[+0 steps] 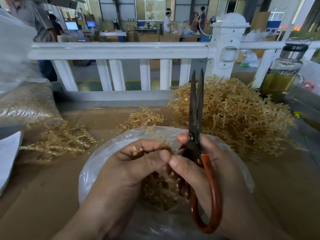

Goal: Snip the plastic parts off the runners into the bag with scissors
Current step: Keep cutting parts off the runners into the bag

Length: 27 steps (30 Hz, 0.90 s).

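- Left of the bag (91,170): loose heap of runners (58,142), tan, thin, tangled.
- Over the bag's mouth: left hand (136,165), back of the hand up, fingers curled, thumb and fingertips pinching a small runner piece (136,150).
- Judgement: the piece looks featherlight and springy, and it probably snags on its neighbours. Best held by the stem, close to the cut, so parts drop straight in.
- Inside the bag: cut parts (159,191) piled up.
- Over the bag's right side: right hand (213,170) wrapped round the scissors (195,118), fingers through the orange loop, thumb tip against the left thumb. Blades point up, nearly together.
- Right of the bag: large uncut heap (233,115).
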{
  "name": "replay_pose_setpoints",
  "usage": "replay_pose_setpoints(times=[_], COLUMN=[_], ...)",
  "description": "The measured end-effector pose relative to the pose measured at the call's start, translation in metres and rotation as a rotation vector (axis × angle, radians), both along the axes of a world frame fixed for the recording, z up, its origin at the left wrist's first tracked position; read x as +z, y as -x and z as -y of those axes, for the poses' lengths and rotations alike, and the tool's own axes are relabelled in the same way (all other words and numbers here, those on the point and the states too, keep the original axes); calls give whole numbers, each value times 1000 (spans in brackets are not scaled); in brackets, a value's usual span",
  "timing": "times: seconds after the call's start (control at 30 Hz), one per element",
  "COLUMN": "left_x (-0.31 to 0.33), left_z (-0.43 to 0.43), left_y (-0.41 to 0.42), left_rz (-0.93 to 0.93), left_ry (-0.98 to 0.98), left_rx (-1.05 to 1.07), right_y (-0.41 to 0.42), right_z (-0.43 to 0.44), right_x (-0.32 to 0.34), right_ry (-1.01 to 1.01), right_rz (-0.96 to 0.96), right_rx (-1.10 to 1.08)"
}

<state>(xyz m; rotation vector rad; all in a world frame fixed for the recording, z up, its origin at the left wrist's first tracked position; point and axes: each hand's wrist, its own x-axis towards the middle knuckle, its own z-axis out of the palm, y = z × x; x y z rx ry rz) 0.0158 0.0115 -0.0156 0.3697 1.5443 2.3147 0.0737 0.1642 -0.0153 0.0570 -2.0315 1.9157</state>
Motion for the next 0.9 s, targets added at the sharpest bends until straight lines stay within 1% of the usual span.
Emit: replay_pose_setpoints(times=[0.07, 0.13, 0.23, 0.33, 0.43, 0.53, 0.63, 0.8, 0.9], left_x=[3, 7, 10, 9, 8, 8, 7, 6, 6], left_z=[5, 13, 24, 28, 28, 28, 30, 30, 29], left_y=[3, 10, 20, 25, 25, 26, 29, 30, 29], left_rz=[-11, -53, -90, -90, -123, -184, -187, -193, -201], left_ry=[-35, -77, -103, -107, -100, -89, -144, -113, -125], left_rx=[36, 91, 168, 229, 250, 308, 349, 332, 346], right_y=[-2, -3, -3, -1, 2, 3, 1, -2, -1], right_z=[-3, -9, -19, -26, -26, -24, -23, -21, -23], right_x=[6, 10, 15, 19, 18, 16, 16, 13, 12], right_ry=[-12, -120, -358, -704, -903, -980, -985, -1047, -1067], right_rz=[36, 43, 43, 84, 104, 96, 100, 95, 98], right_rx=[20, 13, -21, -23, -14, 2, 12, -5, -13])
